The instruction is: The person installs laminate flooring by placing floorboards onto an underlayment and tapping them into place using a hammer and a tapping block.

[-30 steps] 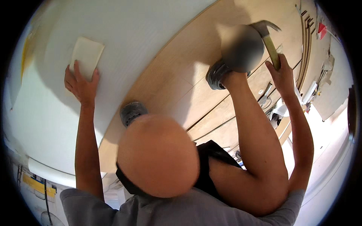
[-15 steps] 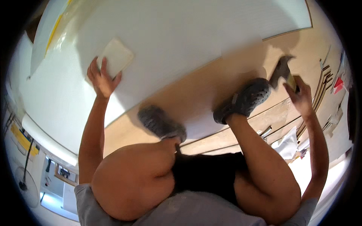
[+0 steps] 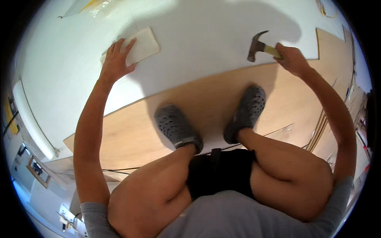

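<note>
My left hand (image 3: 117,61) rests with spread fingers on a flat, cream rectangular block (image 3: 143,44) lying on a large white sheet (image 3: 63,79); its thumb is at the block's lower edge. My right hand (image 3: 289,57) grips the pale yellowish handle of a claw hammer (image 3: 258,47), whose dark head is over the white sheet, near its front edge. My feet, in grey perforated clogs (image 3: 176,129), stand on light wood boards (image 3: 289,99) along that edge.
A white roll (image 3: 33,119) lies at the left edge of the sheet. Clear plastic with a yellow strip (image 3: 91,8) is at top left, a thin yellow loop (image 3: 327,10) at top right. Stacked narrow strips (image 3: 317,131) lie at right; clutter shows beyond both sides.
The view has swung toward the white sheet. My right hand has carried the hammer from above the wood boards to over the sheet. My left hand still rests on the block.
</note>
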A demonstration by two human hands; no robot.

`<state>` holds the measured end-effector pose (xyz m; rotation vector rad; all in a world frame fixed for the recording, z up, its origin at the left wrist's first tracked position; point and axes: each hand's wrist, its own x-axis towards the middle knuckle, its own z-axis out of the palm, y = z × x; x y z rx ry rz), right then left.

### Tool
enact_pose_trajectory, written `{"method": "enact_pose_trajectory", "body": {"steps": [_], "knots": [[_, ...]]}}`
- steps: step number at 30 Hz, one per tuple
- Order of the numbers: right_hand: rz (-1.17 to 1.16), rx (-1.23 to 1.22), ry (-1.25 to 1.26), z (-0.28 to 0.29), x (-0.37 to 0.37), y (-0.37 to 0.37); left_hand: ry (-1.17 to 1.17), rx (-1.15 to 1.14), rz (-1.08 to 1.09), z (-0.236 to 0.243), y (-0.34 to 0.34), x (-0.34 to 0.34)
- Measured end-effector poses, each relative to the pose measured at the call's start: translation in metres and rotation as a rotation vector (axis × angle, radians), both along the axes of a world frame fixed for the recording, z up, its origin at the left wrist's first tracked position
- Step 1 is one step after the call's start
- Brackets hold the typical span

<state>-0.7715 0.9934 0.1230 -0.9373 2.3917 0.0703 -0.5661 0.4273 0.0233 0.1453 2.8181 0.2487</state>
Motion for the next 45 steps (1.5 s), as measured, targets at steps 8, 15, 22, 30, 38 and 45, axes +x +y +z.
{"method": "enact_pose_trajectory", "body": {"steps": [8, 15, 22, 30, 38, 45], "knots": [[-0.101, 0.125, -0.003, -0.034, 0.046, 0.058, -0.075, -0.018, 0.085, 0.042, 0.052, 0.04], [-0.501, -0.057, -0.007, -0.06, 0.147, 0.15, -0.042, 0.113, 0.213, 0.019, 0.065, 0.147], [-0.575, -0.097, -0.02, -0.072, 0.192, 0.209, 0.057, -0.055, 0.478, 0.017, 0.094, 0.261], [-0.062, 0.493, -0.283, -0.075, 0.119, 0.183, -0.074, -0.028, 0.645, 0.013, 0.117, 0.343], [0.174, -0.582, 0.312, 0.008, -0.069, -0.076, 0.303, -0.1, 0.429, 0.066, 0.004, 0.126], [-0.025, -0.519, 0.295, 0.054, -0.177, -0.262, 0.336, 0.02, 0.273, 0.139, -0.045, -0.193]]}}
